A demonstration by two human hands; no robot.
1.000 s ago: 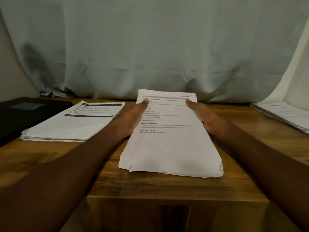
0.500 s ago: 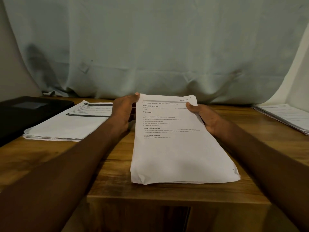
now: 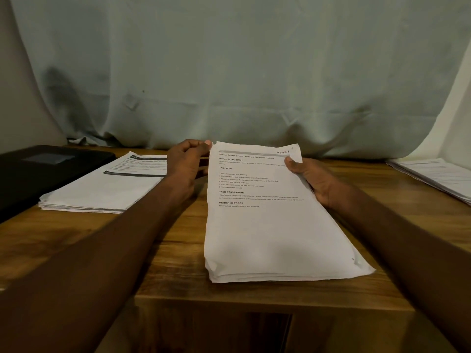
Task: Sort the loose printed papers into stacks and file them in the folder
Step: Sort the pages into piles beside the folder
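Note:
A thick stack of printed papers lies in the middle of the wooden table, its near end close to the front edge. My right hand grips its far right side, thumb on the top sheet. My left hand is beside the far left corner with fingers curled, fingertips at the sheet's edge; whether it pinches the paper is unclear. A second stack lies to the left. A third stack is at the right edge. The black folder lies shut at far left.
A pale cloth backdrop hangs behind the table's far edge. The left stack partly overlaps the space beside the folder. Bare wood shows between the stacks and along the front edge.
The middle stack has turned and slid right, its near end now farther right. My left hand came off the top sheet and moved up to the far left corner. My right hand kept its grip.

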